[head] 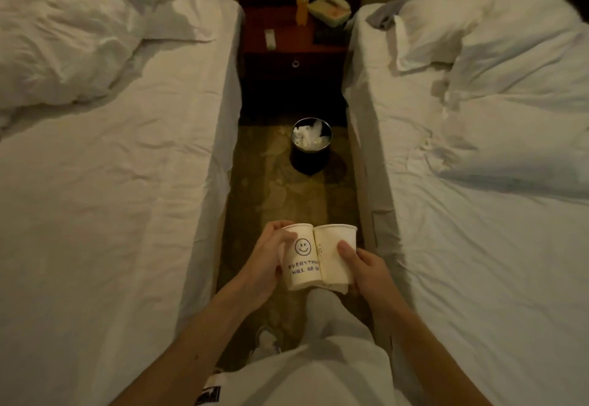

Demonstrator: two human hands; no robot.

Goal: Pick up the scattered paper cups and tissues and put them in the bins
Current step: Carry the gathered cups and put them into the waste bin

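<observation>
Left hand (266, 260) grips smiley cup (302, 257), right hand (366, 267) grips plain cup (333, 254) — bin (309, 160) far, nearly full — tossed cups may bounce out.

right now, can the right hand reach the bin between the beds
Probably not yet: the bin stands well ahead, and the right hand grips a cup. The floor between looks free.
</observation>
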